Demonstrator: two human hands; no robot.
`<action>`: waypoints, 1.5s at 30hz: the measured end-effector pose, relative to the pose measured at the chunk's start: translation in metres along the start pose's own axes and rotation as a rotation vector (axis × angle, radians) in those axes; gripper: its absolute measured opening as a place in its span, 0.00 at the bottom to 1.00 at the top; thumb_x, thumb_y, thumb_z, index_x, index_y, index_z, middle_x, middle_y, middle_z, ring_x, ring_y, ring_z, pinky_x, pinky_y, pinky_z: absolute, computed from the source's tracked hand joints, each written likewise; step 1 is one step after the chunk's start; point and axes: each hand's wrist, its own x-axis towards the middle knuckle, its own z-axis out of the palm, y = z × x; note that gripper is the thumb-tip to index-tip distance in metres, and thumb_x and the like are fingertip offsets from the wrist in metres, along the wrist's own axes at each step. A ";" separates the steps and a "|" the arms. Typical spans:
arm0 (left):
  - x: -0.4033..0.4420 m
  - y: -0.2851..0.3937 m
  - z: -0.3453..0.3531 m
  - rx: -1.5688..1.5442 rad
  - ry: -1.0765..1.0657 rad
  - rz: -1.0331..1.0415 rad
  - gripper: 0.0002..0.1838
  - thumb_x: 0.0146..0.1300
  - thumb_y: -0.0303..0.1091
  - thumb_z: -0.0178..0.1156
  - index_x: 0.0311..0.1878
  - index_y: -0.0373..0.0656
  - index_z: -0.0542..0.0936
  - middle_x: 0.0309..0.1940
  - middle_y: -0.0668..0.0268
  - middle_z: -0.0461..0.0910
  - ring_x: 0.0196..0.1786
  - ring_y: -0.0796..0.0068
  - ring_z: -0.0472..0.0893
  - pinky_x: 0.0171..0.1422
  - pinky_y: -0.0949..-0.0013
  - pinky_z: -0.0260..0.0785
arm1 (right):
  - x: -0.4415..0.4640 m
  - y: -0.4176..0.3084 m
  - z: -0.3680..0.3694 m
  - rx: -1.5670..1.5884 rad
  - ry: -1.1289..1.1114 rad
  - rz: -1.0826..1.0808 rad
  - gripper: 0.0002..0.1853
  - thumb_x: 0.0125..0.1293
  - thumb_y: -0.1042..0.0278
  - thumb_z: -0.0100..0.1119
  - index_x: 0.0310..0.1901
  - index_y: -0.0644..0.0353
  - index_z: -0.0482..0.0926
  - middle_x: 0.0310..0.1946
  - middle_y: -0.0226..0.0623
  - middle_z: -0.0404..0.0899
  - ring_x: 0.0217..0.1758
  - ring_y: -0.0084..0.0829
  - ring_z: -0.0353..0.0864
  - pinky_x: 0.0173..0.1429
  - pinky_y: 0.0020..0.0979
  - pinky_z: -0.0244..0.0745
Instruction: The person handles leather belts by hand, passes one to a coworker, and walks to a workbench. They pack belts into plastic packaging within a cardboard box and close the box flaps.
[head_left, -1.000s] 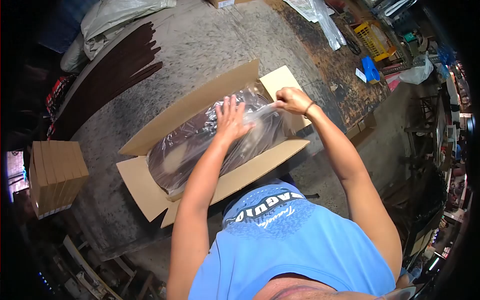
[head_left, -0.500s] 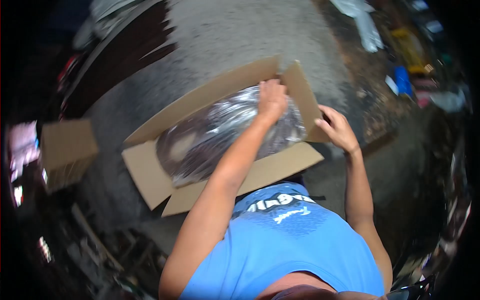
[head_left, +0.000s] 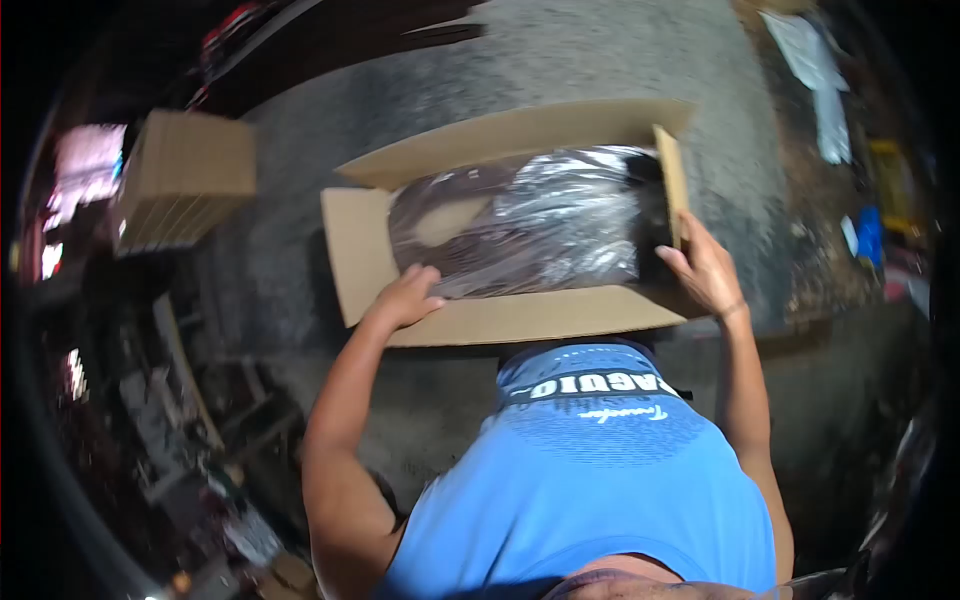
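Note:
An open cardboard box [head_left: 530,318] lies in front of me with its flaps folded outward. Inside is a bulky dark item wrapped in shiny clear plastic [head_left: 575,220], with a pale patch toward its left end. My left hand [head_left: 405,298] rests at the near left part of the box, fingers apart, at the border between the near flap and the wrapped item. At the other end, my right hand [head_left: 705,268] has its fingers round the outside of the upright right flap [head_left: 672,185], thumb on the inner side.
A second cardboard box [head_left: 190,175] stands to the left on the concrete floor [head_left: 600,60]. Dark sheeting [head_left: 370,45] lies beyond it. Plastic film [head_left: 815,75] and a blue object [head_left: 868,237] are on the right. Wooden pieces [head_left: 185,370] lie at lower left.
My left hand has moved from the far right part of the wrapped item to the box's near left side. My right hand stays at the right flap. The view has turned.

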 end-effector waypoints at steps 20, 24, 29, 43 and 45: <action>0.111 0.301 0.023 -0.390 0.275 0.192 0.23 0.60 0.36 0.59 0.57 0.37 0.68 0.45 0.56 0.73 0.43 0.65 0.75 0.48 0.66 0.69 | -0.003 0.374 -0.105 0.226 0.478 0.345 0.17 0.57 0.58 0.57 0.44 0.59 0.80 0.41 0.47 0.80 0.47 0.47 0.78 0.52 0.40 0.72; 0.142 0.325 0.043 -0.397 0.164 -0.137 0.38 0.56 0.44 0.63 0.64 0.36 0.60 0.46 0.52 0.73 0.43 0.62 0.75 0.48 0.64 0.68 | -0.005 0.478 -0.170 -0.098 0.551 0.482 0.18 0.58 0.64 0.57 0.50 0.57 0.77 0.48 0.49 0.77 0.53 0.48 0.74 0.57 0.43 0.69; 0.160 0.330 0.061 -0.138 0.256 -0.095 0.37 0.51 0.42 0.66 0.61 0.34 0.64 0.49 0.49 0.75 0.49 0.52 0.76 0.54 0.59 0.67 | 0.026 0.525 -0.201 -0.004 0.428 0.483 0.23 0.62 0.74 0.53 0.61 0.57 0.68 0.59 0.49 0.68 0.62 0.47 0.67 0.65 0.41 0.63; 0.176 0.335 0.069 -0.732 0.095 -0.350 0.15 0.60 0.43 0.61 0.29 0.44 0.69 0.18 0.73 0.66 0.18 0.82 0.64 0.18 0.74 0.56 | 0.058 0.556 -0.231 -0.343 -0.161 0.418 0.33 0.40 0.54 0.72 0.50 0.56 0.75 0.52 0.47 0.72 0.58 0.46 0.70 0.61 0.43 0.65; 0.174 0.341 0.067 -0.662 0.071 -0.279 0.16 0.61 0.43 0.59 0.25 0.43 0.71 0.18 0.70 0.69 0.21 0.82 0.65 0.23 0.73 0.59 | 0.055 0.573 -0.214 -0.487 0.050 0.329 0.28 0.42 0.52 0.70 0.46 0.55 0.79 0.47 0.47 0.75 0.52 0.44 0.73 0.57 0.43 0.67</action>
